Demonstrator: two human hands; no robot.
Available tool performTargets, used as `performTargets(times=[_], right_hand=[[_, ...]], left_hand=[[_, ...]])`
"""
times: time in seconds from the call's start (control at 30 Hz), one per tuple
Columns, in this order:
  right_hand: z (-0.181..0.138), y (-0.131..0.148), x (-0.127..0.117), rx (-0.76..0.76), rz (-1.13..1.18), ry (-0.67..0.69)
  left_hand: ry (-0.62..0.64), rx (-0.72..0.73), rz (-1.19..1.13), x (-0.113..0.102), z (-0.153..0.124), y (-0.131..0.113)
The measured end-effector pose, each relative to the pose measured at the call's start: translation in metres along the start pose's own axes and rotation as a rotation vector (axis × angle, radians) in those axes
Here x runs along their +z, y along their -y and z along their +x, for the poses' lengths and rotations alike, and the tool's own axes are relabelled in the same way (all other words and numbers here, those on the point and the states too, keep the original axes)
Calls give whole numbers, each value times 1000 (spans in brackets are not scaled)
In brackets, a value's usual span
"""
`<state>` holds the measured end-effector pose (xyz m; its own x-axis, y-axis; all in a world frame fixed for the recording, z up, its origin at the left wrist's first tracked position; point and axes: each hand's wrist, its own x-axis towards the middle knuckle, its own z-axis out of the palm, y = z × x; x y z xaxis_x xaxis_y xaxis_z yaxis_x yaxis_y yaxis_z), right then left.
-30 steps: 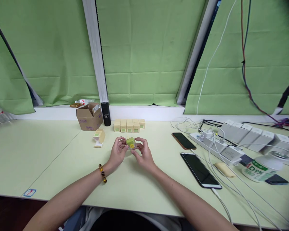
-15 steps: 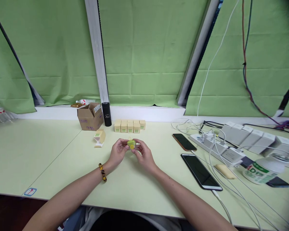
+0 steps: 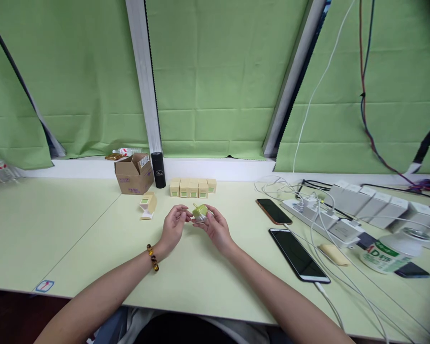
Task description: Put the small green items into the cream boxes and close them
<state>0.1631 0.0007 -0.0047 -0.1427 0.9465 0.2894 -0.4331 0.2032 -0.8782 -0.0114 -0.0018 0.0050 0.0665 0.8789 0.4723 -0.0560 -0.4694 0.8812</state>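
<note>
Between my hands, above the table, is a small container [image 3: 200,211] with a yellow-green top, a clear lower part and a small loop. My right hand [image 3: 219,232] pinches it from the right side, and it is tilted. Just to its left, my left hand [image 3: 173,226] has its fingers apart and holds nothing; the fingertips come close to the container. A yellow beaded bracelet [image 3: 152,258] circles my left wrist. Beyond my hands stand several small cream cartons [image 3: 188,188] in a row. An opened cream carton [image 3: 148,205] lies left of them.
A cardboard box [image 3: 134,179] and a black flask [image 3: 158,170] stand at the back. To the right are two phones [image 3: 299,255], a power strip [image 3: 288,206] with tangled white cables, white boxes [image 3: 387,210] and a white bottle [image 3: 390,253]. Green blinds hang behind.
My left hand has let go of the container and drawn slightly left. My right hand keeps it and has turned it, so the yellow smiley front no longer shows.
</note>
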Motion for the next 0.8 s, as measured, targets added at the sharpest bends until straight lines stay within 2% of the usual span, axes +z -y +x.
performTargets(times=[0.1, 0.2, 0.33, 0.5, 0.6, 0.63, 0.7, 0.8], right_hand=[[2, -2, -4, 127, 137, 26], [4, -5, -10, 170, 139, 25], [7, -7, -15, 151, 110, -14], [14, -12, -22, 72, 67, -127], [18, -17, -29, 28, -157, -175], [19, -18, -31, 19, -264, -178], [18, -19, -35, -9, -502, -169], [15, -17, -35, -71, -911, -144]], left_hand=[[-26, -21, 27, -3, 4, 4], [-53, -44, 67, -6, 7, 10], [-76, -21, 224, -13, 12, 15], [-129, 93, 627, -39, 31, 14], [-219, 153, 923, -62, 49, 6], [-254, 132, 1038, -71, 55, 4], [-266, -16, 1288, -87, 65, 1], [-183, -265, 1516, -109, 75, 3]])
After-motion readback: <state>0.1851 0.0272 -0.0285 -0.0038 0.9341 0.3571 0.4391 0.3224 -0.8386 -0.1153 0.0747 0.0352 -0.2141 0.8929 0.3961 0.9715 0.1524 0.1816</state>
